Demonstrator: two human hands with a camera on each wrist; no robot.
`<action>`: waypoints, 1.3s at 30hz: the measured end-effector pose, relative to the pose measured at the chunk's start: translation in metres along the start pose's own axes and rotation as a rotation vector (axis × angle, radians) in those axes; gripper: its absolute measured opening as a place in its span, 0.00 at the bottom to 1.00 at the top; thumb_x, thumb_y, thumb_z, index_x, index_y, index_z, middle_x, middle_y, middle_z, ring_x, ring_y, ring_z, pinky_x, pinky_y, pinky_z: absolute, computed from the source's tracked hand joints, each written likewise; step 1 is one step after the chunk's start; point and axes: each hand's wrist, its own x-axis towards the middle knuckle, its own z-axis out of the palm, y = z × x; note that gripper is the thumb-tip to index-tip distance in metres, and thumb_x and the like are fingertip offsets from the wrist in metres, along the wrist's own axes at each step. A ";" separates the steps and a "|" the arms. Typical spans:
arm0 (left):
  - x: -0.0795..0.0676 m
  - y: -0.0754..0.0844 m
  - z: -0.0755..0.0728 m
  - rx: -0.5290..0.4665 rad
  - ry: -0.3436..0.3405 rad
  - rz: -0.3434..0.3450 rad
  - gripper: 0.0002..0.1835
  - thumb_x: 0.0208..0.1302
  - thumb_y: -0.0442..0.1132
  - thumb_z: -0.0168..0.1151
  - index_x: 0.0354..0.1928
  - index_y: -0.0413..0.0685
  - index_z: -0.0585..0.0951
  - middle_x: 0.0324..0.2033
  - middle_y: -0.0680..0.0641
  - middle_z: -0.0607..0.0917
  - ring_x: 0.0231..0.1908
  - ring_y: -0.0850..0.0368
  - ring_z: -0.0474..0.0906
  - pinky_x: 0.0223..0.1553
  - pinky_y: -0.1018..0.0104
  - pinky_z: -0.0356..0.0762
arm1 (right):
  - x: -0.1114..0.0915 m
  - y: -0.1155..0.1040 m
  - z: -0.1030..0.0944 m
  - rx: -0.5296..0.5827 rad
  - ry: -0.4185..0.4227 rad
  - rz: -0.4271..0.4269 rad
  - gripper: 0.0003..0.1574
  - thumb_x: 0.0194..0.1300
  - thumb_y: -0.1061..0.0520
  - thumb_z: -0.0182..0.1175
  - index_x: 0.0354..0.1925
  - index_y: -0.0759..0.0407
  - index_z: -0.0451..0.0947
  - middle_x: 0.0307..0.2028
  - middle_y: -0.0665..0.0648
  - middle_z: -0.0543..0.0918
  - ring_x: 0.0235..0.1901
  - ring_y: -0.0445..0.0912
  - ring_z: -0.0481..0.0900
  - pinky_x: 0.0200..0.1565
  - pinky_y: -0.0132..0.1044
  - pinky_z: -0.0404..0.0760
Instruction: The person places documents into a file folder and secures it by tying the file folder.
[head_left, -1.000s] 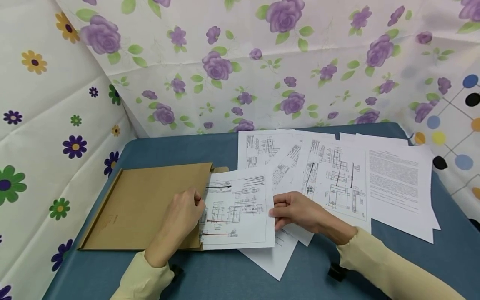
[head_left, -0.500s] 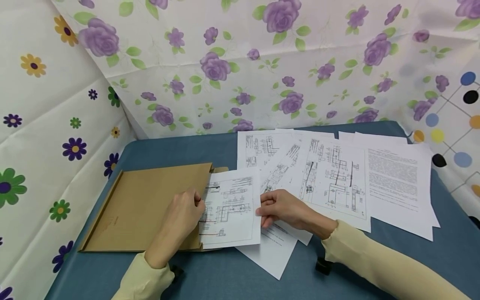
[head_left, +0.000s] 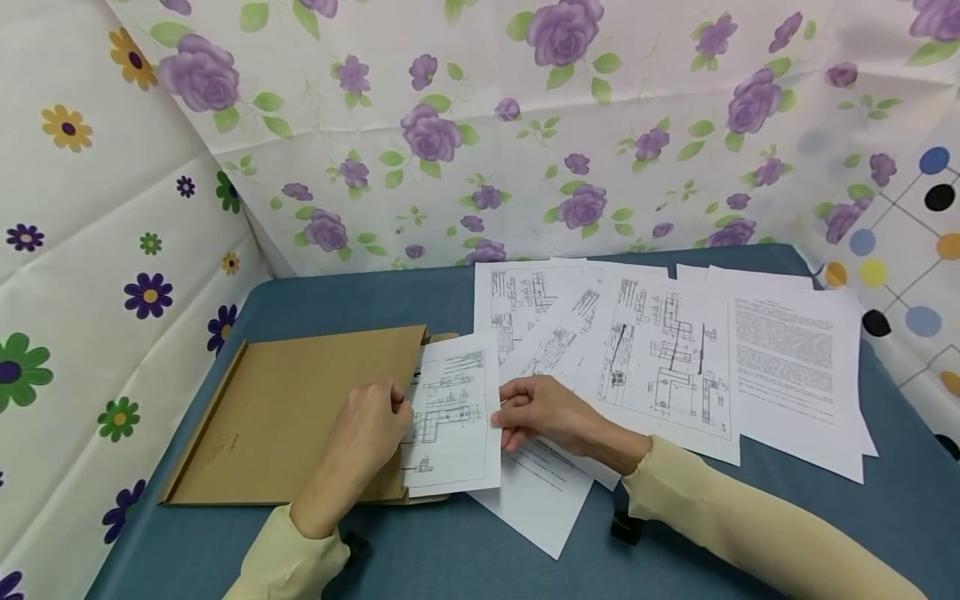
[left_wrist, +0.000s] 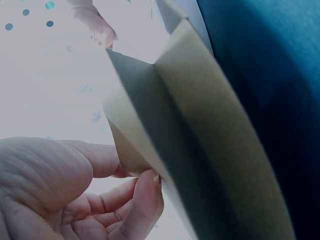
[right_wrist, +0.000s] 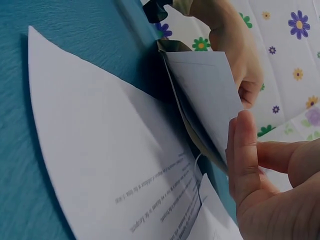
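Observation:
A brown cardboard envelope [head_left: 292, 400] lies flat on the left, its mouth facing right. My left hand [head_left: 367, 429] pinches the upper edge of that mouth; the left wrist view shows thumb and fingertips on the bent cardboard [left_wrist: 195, 110]. Partway inside sits a sheet with technical drawings [head_left: 457, 408], its left part hidden by the cardboard. My right hand [head_left: 551, 417] pinches the sheet's right edge between thumb and fingers. From the right wrist view, the white underside of the sheet [right_wrist: 210, 85] enters the gaping envelope.
Loose printed sheets overlap on the blue-covered table [head_left: 397, 550]: several drawings [head_left: 667, 375] at the middle right, a text page [head_left: 787, 358] farther right. Another text page [head_left: 547, 508] lies under my right hand. Flowered cloth [head_left: 465, 150] hangs behind the table.
My right hand has moved left with the drawing sheet, so more of it is inside the envelope. The left hand keeps its hold at the mouth.

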 end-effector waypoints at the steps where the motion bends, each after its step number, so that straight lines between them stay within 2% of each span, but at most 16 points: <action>1: 0.000 0.000 0.000 0.001 -0.001 -0.001 0.05 0.63 0.27 0.64 0.33 0.40 0.78 0.26 0.45 0.78 0.23 0.53 0.72 0.22 0.64 0.69 | 0.001 0.000 0.002 -0.006 0.000 -0.005 0.23 0.67 0.67 0.65 0.57 0.75 0.74 0.35 0.64 0.87 0.26 0.47 0.87 0.34 0.41 0.87; 8: 0.000 0.002 0.000 -0.004 -0.004 -0.005 0.05 0.64 0.27 0.64 0.33 0.40 0.77 0.25 0.45 0.78 0.23 0.54 0.71 0.22 0.64 0.68 | 0.010 -0.001 0.013 -0.048 -0.001 -0.041 0.21 0.66 0.67 0.66 0.55 0.74 0.76 0.33 0.63 0.87 0.25 0.48 0.87 0.36 0.47 0.87; 12: 0.000 0.002 0.001 -0.003 0.001 0.003 0.05 0.64 0.27 0.64 0.33 0.40 0.77 0.25 0.45 0.78 0.22 0.54 0.71 0.21 0.64 0.68 | 0.013 -0.002 0.020 -0.040 0.002 -0.051 0.20 0.67 0.68 0.65 0.55 0.74 0.75 0.32 0.63 0.86 0.24 0.49 0.87 0.35 0.46 0.87; 16: 0.000 0.002 0.001 -0.004 0.008 0.012 0.05 0.64 0.27 0.64 0.32 0.40 0.77 0.24 0.46 0.78 0.21 0.55 0.71 0.21 0.65 0.68 | 0.016 -0.005 0.025 -0.033 0.003 -0.046 0.18 0.67 0.69 0.64 0.54 0.73 0.75 0.31 0.62 0.86 0.24 0.48 0.87 0.34 0.44 0.87; 24: 0.001 0.003 0.000 -0.013 0.008 0.011 0.05 0.64 0.27 0.64 0.32 0.41 0.78 0.25 0.45 0.78 0.22 0.55 0.72 0.21 0.65 0.69 | 0.022 -0.006 0.030 -0.046 -0.007 -0.037 0.16 0.68 0.68 0.64 0.53 0.72 0.77 0.29 0.63 0.86 0.23 0.48 0.87 0.37 0.50 0.87; 32: 0.000 0.005 -0.004 -0.015 -0.009 0.005 0.04 0.64 0.27 0.64 0.34 0.41 0.78 0.26 0.45 0.79 0.23 0.54 0.73 0.22 0.64 0.70 | 0.031 -0.005 0.040 0.001 -0.019 -0.029 0.10 0.68 0.70 0.62 0.47 0.73 0.76 0.27 0.63 0.86 0.21 0.48 0.86 0.29 0.42 0.86; 39: -0.002 0.006 -0.004 -0.008 0.003 0.009 0.05 0.65 0.28 0.65 0.34 0.41 0.78 0.26 0.45 0.78 0.23 0.54 0.73 0.22 0.65 0.70 | 0.036 -0.006 0.046 -0.038 -0.006 0.006 0.08 0.68 0.72 0.60 0.46 0.73 0.76 0.26 0.64 0.85 0.21 0.49 0.86 0.32 0.47 0.87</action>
